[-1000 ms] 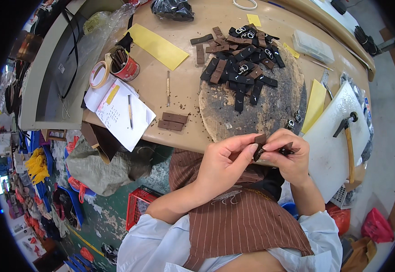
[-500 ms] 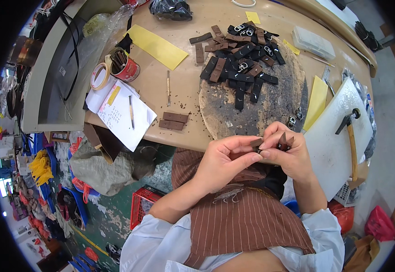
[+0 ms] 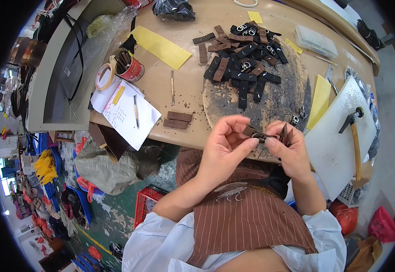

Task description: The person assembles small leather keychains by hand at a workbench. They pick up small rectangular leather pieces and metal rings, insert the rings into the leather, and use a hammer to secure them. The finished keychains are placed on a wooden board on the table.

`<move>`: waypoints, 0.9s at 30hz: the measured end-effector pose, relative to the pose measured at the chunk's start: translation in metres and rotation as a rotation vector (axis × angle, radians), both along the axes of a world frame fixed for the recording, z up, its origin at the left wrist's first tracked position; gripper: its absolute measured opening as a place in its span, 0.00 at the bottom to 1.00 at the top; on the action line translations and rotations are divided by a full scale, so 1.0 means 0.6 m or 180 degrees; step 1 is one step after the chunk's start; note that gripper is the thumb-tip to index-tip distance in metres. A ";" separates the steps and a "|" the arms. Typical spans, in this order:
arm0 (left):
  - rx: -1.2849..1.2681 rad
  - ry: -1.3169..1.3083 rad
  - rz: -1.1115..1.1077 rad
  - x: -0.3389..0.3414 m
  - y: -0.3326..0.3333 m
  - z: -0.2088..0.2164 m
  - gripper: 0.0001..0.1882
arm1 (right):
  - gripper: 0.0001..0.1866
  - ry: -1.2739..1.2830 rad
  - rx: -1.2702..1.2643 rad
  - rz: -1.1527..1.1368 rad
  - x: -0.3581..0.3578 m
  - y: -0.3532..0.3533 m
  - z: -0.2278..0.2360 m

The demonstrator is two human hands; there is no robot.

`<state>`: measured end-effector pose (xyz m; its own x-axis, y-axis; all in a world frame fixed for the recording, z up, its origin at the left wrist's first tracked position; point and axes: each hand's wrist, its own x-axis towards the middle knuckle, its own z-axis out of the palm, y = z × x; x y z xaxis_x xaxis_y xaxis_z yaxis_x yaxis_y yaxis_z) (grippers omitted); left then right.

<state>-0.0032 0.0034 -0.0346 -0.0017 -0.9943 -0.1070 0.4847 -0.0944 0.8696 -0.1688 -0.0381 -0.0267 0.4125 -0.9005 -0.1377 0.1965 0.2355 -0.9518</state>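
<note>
Head view: both hands [image 3: 256, 147] pinch a mostly hidden brown leather strap [image 3: 252, 132]

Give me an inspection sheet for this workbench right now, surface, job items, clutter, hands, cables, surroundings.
Surface: tan workbench with a scarred round cutting block.
Job's things: small brown leather strap with a metal fitting, pinched between both hands; pile of leather straps on the block.
Clutter: red tin, tape roll, paper sheets, yellow card, hammer on a white board.
Grip: left hand and right hand both shut on the strap.
Cables: black cord on the grey tray.
Surroundings: red crate, grey sack on the floor.
</note>
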 end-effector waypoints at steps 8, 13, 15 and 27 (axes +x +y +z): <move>-0.0323 -0.1235 -0.0693 0.036 -0.003 0.020 0.09 | 0.06 0.0383 0.0140 0.0547 -0.018 -0.001 0.038; 0.0067 -0.0803 -0.0399 0.017 0.011 0.019 0.09 | 0.07 0.0329 0.0187 0.0412 -0.013 0.004 0.036; 0.0387 -0.0636 -0.0406 0.011 0.013 0.015 0.08 | 0.07 0.0372 0.0281 0.0373 -0.017 0.006 0.022; 0.0779 -0.0070 -0.0604 0.016 0.012 0.005 0.09 | 0.07 0.0286 0.0762 0.0558 -0.016 -0.001 0.016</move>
